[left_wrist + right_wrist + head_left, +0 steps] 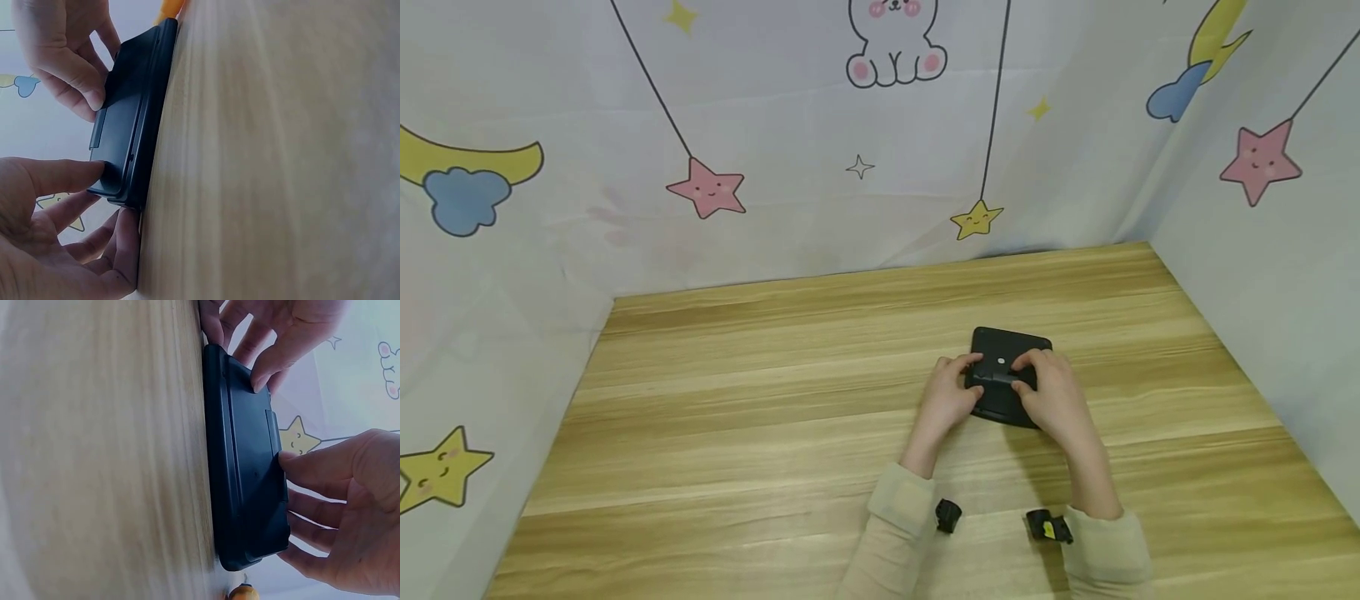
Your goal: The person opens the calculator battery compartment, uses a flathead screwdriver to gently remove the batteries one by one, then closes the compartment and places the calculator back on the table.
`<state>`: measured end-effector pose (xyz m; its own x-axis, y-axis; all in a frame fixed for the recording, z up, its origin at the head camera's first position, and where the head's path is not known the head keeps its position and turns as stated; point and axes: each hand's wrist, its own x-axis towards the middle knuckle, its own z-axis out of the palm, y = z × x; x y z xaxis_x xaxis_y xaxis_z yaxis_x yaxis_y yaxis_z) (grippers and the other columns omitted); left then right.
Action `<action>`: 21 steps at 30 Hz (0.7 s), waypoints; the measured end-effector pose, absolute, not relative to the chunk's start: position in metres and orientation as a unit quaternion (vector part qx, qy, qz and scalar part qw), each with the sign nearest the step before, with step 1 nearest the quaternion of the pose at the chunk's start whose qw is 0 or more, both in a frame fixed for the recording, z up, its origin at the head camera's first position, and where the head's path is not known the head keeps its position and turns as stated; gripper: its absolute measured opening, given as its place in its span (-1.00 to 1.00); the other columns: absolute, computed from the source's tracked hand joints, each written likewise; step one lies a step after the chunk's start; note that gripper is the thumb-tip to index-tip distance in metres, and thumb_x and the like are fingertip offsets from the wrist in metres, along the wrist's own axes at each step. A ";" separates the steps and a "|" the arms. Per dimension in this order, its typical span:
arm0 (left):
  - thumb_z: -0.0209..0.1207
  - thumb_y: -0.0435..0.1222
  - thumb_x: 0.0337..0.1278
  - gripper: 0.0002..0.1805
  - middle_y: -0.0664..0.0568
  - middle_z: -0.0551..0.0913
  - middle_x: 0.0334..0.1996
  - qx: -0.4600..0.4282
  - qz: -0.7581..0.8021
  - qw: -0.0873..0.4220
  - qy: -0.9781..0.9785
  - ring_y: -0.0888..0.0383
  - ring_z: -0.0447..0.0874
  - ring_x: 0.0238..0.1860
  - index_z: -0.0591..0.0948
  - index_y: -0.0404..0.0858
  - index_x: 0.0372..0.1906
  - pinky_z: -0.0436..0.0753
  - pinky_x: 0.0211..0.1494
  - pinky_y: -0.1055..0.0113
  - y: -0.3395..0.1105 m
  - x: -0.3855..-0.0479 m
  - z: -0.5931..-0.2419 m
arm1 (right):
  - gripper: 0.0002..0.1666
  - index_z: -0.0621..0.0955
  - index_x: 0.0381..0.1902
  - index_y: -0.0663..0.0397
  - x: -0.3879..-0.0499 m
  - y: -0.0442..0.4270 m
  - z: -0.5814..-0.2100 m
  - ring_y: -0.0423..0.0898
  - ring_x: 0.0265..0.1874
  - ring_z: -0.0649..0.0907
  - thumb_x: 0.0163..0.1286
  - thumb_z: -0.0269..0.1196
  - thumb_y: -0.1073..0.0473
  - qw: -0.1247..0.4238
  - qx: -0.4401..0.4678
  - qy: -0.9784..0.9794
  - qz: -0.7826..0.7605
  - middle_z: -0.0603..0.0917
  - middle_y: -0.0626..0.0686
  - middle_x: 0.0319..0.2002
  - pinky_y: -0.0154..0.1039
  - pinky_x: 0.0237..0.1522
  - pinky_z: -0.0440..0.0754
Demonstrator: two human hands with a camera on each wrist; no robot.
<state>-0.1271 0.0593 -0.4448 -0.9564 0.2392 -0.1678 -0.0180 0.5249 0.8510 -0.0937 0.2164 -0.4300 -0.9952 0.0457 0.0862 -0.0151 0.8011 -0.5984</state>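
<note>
Gripping the left end of a black device (996, 369), the left hand (949, 393) faces the right hand (1054, 396), whose thumb and fingers pinch its raised ridge (999, 379). It lies on the wooden table (737, 442), right of centre.

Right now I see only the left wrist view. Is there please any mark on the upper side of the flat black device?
Observer: Yes, the head view shows a small round white spot on the flat black device.
Operator: Thank you. On which half of the table does it lie?
Observer: On the right half, as the head camera sees it.
Operator: And is something close to the right cuff?
Observer: Yes, a small black item with a yellow patch; I cannot tell what it is.
</note>
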 end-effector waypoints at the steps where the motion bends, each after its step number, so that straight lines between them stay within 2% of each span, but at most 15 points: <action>1: 0.24 -0.39 0.09 -0.47 -0.15 0.49 0.03 0.064 0.483 0.135 0.863 0.09 0.42 -0.16 0.55 -0.06 0.22 0.34 -0.19 0.40 0.059 -0.127 -0.445 | -0.77 0.57 -0.14 0.32 -0.094 0.216 -0.430 0.30 0.07 0.45 0.22 0.26 0.40 0.049 -0.009 -0.947 0.317 0.57 0.36 -0.03 0.23 0.15 0.37; 9: 0.25 -0.39 0.08 -0.47 -0.14 0.50 0.03 0.064 0.481 0.130 0.864 0.07 0.46 -0.11 0.56 -0.05 0.21 0.37 -0.16 0.40 0.061 -0.128 -0.446 | -0.79 0.58 -0.20 0.31 -0.095 0.216 -0.431 0.20 -0.11 0.44 0.18 0.29 0.40 0.069 -0.012 -0.945 0.318 0.56 0.29 -0.17 0.09 -0.04 0.40; 15: 0.26 -0.40 0.08 -0.48 -0.14 0.50 0.03 0.064 0.485 0.133 0.862 0.09 0.44 -0.15 0.56 -0.06 0.21 0.33 -0.24 0.44 0.060 -0.129 -0.446 | -0.85 0.56 -0.27 0.28 -0.096 0.216 -0.432 0.12 -0.22 0.49 0.18 0.29 0.41 0.079 -0.013 -0.940 0.330 0.59 0.24 -0.30 -0.09 -0.18 0.39; 21: 0.25 -0.40 0.09 -0.47 -0.14 0.49 0.03 0.064 0.486 0.133 0.862 0.09 0.45 -0.14 0.56 -0.07 0.22 0.37 -0.20 0.41 0.060 -0.128 -0.446 | -0.85 0.60 -0.23 0.28 -0.097 0.215 -0.432 0.08 -0.27 0.50 0.20 0.28 0.39 0.078 -0.016 -0.943 0.323 0.61 0.20 -0.36 -0.13 -0.21 0.37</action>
<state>-0.1280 0.0597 -0.4465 -0.9563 0.2396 -0.1674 -0.0190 0.5204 0.8537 -0.0972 0.2154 -0.4318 -0.9875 0.0794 0.1363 -0.0209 0.7906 -0.6120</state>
